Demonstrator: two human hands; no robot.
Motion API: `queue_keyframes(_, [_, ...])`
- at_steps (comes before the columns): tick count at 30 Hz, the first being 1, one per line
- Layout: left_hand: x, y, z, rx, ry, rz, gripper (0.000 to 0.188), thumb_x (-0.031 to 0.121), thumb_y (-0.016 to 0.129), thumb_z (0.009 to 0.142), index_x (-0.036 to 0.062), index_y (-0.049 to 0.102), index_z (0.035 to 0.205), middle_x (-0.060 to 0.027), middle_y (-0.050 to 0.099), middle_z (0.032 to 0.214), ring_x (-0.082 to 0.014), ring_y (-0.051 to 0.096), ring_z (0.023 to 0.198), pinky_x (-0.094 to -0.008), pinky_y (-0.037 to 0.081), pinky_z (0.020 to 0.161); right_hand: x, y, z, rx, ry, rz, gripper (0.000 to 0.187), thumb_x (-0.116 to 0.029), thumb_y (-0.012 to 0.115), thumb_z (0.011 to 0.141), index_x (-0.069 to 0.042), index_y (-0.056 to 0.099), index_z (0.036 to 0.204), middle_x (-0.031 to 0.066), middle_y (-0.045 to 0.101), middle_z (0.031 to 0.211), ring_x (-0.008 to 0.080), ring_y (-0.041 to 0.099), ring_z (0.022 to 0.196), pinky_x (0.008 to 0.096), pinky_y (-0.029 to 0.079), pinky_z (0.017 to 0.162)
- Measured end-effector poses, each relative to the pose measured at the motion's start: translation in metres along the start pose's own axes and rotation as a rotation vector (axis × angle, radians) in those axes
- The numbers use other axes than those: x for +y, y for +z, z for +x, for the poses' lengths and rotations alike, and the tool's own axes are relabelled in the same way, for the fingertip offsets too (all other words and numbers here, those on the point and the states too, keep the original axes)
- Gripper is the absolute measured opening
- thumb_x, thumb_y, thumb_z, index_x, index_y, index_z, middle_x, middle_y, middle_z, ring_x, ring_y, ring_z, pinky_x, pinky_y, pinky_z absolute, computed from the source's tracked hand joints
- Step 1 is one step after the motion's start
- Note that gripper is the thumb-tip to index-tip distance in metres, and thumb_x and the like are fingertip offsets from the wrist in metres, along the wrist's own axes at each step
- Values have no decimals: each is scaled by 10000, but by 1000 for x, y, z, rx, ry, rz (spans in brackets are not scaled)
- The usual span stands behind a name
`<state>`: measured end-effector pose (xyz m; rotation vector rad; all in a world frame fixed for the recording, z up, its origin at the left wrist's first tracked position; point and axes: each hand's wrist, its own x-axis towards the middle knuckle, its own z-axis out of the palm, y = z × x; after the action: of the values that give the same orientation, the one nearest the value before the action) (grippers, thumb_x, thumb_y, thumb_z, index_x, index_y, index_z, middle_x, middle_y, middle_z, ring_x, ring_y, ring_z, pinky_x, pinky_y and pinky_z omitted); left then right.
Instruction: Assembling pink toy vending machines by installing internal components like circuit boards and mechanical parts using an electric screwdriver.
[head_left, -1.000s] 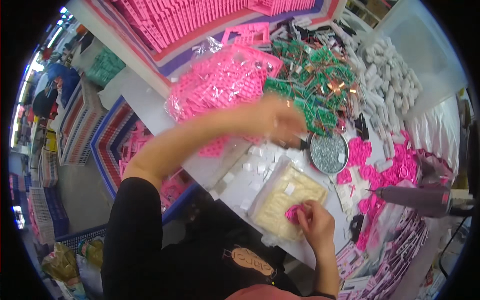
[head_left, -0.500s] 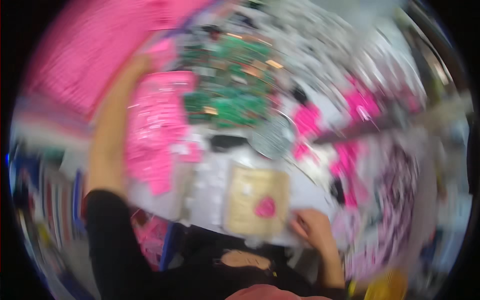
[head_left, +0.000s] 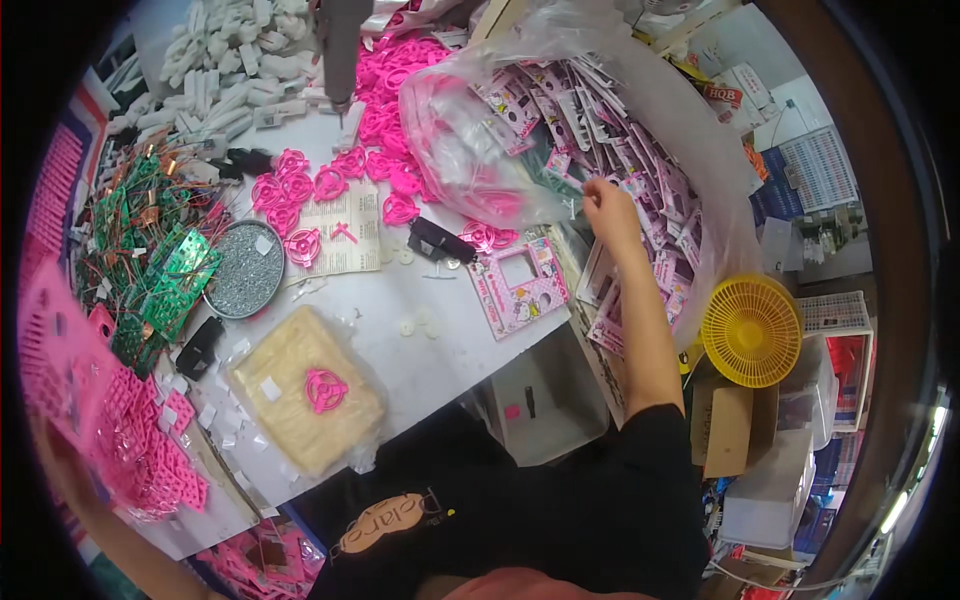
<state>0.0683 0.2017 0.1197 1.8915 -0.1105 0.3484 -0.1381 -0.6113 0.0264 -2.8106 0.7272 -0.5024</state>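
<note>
A soft cream-coloured block wrapped in clear plastic [head_left: 285, 415] lies on the white table [head_left: 420, 360] close to the person's body, and it probably serves as a cushion. On it rests a bright pink plastic ring-shaped piece [head_left: 325, 391], perhaps put there to be easy to reach. A round metal dish [head_left: 236, 316] with small grey metal bits stands just beyond the block, to its left, likely so that the bits do not scatter. The pink-and-white printed flat panels [head_left: 655, 165] are heaped beyond the block and well to its right, inside a large translucent plastic bag [head_left: 715, 170], which seems to keep them together.

The right arm stretches away from the body to this heap. The right hand [head_left: 608, 212] has its fingers bent and narrow, at the bag's edge; whether they pinch a panel or the plastic is not clear. The left forearm [head_left: 130, 550] extends to the left of the block, toward pink plastic lattice frames [head_left: 150, 470]. The left hand is lost near the dark rim, so its grip is impossible to judge.
</note>
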Motion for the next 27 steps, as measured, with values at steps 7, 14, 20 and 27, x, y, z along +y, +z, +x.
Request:
queue_keyframes(7, [25,163,-155,-272,-575,-736,646,135,519,974,102,306,1582,-107,622,1297,-195,648,1041,-321,550,810,21,58,83,-255,-71,-566,266,-152,562,917,-90,565,1175,253,716,989,429,709,929,543,547,798])
queue_keyframes(14, [28,205,-201,-159,-494,-797,614,63,463,999,30,272,1582,-141,503,1469,-206,605,1210,-351,510,998,13,-25,102,-27,203,1172,260,-129,686,892,-59,584,1121,7,623,855,77,515,682,221,410,527])
queue_keyframes(20, [40,223,-210,-254,-482,-832,740,186,565,1012,73,161,1621,-146,468,1504,-235,549,1288,-363,455,1066,-81,-42,30,-243,14,1849,248,-236,597,965,-64,514,1122,11,462,895,95,411,741,208,402,519])
queue_keyframes(27, [39,218,-210,-260,-641,-940,791,345,536,1013,46,128,1620,-157,321,1608,-265,423,1415,-413,366,1153,-253,-38,-120,-264,-230,1316,571,-31,861,735,5,597,1240,76,662,880,98,621,671,233,493,562])
